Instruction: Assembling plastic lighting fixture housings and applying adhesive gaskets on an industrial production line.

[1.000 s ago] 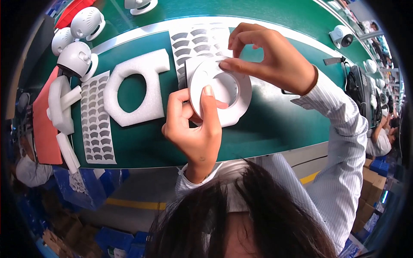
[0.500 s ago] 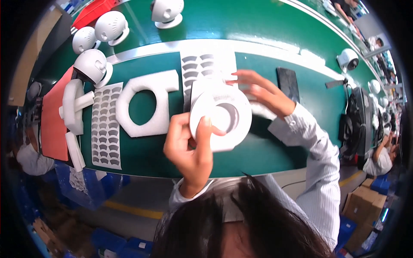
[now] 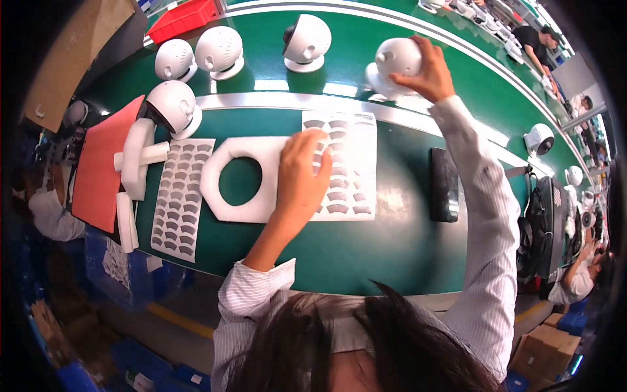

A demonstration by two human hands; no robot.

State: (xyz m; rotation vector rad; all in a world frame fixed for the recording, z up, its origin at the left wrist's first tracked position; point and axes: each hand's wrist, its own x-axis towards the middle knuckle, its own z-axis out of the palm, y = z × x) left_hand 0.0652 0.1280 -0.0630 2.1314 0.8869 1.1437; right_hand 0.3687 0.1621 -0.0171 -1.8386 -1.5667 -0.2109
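At the back right, my right hand grips a white ball-shaped camera by its side. Its round base is on the green surface behind the metal strip. My left hand hovers over or rests on the right part of a white foam pad with a round hole, fingertips bent and thumb apart. Nothing shows in that hand; whether it touches the foam cannot be made out. Right beside it lies a white sheet of grey curved stickers, partly hidden by the hand. A second sticker sheet lies farther left.
Several white cameras stand along the back and left. Upright foam leans by an orange-red board. A black phone-like slab lies at right, near a black bag. A red bin sits at back left.
The white camera, earlier held base-up in front of me, now stands upright at the back right in my right hand. My left hand has let go and moved to the foam and sticker sheet.
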